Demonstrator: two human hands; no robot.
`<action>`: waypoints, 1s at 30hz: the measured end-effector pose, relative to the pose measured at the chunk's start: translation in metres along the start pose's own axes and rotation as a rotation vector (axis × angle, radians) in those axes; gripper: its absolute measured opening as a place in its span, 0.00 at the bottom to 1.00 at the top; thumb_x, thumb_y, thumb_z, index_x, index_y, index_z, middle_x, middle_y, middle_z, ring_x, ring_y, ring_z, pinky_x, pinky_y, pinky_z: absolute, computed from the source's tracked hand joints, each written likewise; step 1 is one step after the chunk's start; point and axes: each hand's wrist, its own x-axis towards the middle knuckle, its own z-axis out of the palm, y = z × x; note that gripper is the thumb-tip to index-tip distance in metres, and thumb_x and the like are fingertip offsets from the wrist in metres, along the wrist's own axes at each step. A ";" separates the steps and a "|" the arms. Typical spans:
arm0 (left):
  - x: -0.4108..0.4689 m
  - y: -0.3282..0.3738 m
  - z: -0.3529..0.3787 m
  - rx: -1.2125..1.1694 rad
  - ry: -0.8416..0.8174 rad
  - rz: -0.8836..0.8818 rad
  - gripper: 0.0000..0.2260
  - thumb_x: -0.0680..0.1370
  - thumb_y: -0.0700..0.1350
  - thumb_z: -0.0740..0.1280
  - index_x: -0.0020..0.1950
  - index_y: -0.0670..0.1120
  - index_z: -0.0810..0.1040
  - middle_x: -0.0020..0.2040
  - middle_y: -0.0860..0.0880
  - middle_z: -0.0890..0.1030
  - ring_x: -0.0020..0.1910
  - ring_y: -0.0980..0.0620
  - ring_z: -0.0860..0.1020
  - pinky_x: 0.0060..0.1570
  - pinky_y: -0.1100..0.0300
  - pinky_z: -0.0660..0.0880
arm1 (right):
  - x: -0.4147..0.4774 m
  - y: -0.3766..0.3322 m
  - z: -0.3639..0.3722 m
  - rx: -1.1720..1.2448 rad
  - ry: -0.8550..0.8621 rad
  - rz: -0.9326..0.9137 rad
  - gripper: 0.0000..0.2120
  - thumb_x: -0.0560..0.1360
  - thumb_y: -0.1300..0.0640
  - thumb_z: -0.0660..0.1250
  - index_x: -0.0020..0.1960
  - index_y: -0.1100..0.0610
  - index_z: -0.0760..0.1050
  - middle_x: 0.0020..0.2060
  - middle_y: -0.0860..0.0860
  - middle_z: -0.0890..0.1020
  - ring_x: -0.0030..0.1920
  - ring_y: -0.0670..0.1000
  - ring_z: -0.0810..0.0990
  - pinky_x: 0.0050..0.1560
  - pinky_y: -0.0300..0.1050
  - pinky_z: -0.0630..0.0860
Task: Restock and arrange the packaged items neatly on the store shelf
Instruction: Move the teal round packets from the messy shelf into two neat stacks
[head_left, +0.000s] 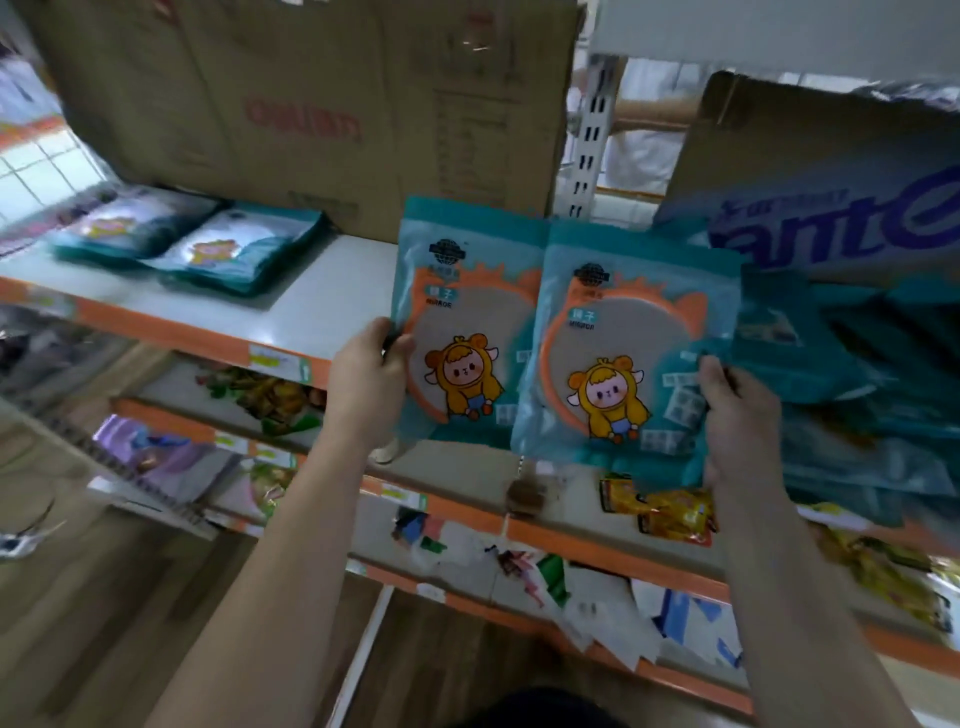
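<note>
Field note: the shelf (332, 291) runs left to right, and I see a bare white patch on it between the flat stacks (239, 254) at far left and the two held packets. The left packet (467, 322) and right packet (623, 353) stand upright facing me, long axis vertical, the right one overlapping the other's edge. The left hand (363, 379) pinches the left packet's left edge, thumb in front. The right hand (737, 410) grips the right packet's right edge. The bare patch lies just behind and left of the left packet, so I judge the left hand nearer. Its packet must tip flat to match the stacks.

The right packet (623, 358) overlaps the left packet (467, 317) before the shelf (332, 296); spare packets (236, 252) lie on it leftward, a box (311, 104) behind them; probably a heap (857, 415) right.
</note>
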 end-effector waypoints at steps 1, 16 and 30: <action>0.005 -0.009 -0.011 0.006 0.009 -0.013 0.06 0.82 0.44 0.60 0.51 0.44 0.76 0.45 0.47 0.79 0.42 0.49 0.76 0.35 0.58 0.70 | -0.003 -0.001 0.015 -0.004 -0.008 -0.003 0.10 0.79 0.51 0.66 0.45 0.58 0.78 0.36 0.47 0.83 0.38 0.48 0.83 0.38 0.45 0.81; 0.155 -0.124 -0.109 0.116 0.164 -0.120 0.07 0.81 0.44 0.61 0.44 0.46 0.72 0.35 0.53 0.73 0.35 0.52 0.71 0.33 0.57 0.68 | 0.040 0.022 0.250 0.017 -0.199 0.021 0.10 0.80 0.53 0.64 0.42 0.54 0.78 0.36 0.47 0.83 0.37 0.47 0.82 0.44 0.50 0.78; 0.284 -0.226 -0.190 0.070 0.175 -0.170 0.08 0.81 0.42 0.59 0.44 0.42 0.74 0.41 0.44 0.77 0.45 0.41 0.75 0.43 0.51 0.70 | 0.052 0.040 0.424 0.016 -0.227 0.076 0.08 0.79 0.54 0.65 0.44 0.54 0.79 0.34 0.46 0.84 0.35 0.47 0.84 0.36 0.44 0.81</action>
